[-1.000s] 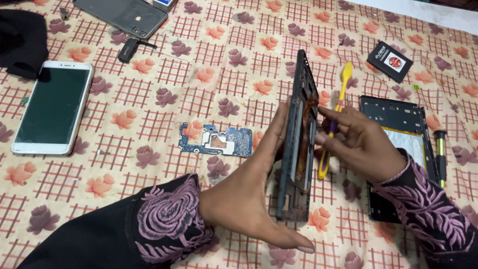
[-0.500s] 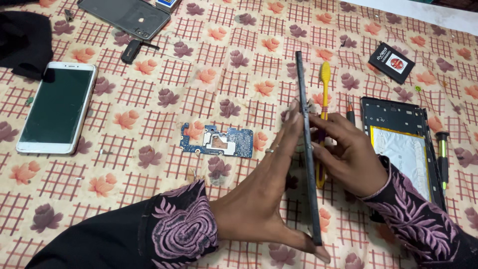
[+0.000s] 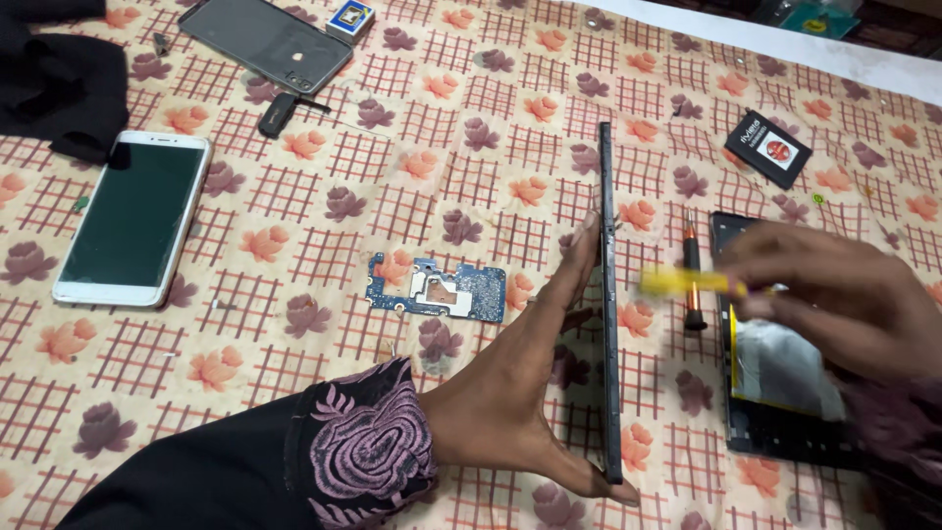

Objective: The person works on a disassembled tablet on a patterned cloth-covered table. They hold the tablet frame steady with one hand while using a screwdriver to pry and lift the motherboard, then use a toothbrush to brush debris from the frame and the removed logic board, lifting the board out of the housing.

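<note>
The person's left hand [image 3: 520, 393] holds a dismantled phone body [image 3: 608, 304] standing on its long edge on the flower-patterned tabletop [image 3: 294, 245], so that only the thin dark side is visible from above. The palm lies flat against the phone body, the fingers [image 3: 579, 255] are stretched together up along it, and the thumb supports it near the lower end. A moment ago the right hand [image 3: 844, 294] was pressed against the other side of the phone body with the yellow pry tool [image 3: 687, 283] touching it; now this hand is pulled away to the right and looks blurred. Its fingers are closed on the yellow pry tool, which points toward the phone body but is apart from it. To my judgement the prying on this side is interrupted, and the phone body is balanced by the left hand alone. Under the right hand lies an opened phone frame [image 3: 775, 393], and a small screwdriver [image 3: 693, 270] lies between this frame and the phone body. Left of the hand rest a blue circuit board [image 3: 437, 290] and a white smartphone [image 3: 132, 216].
</note>
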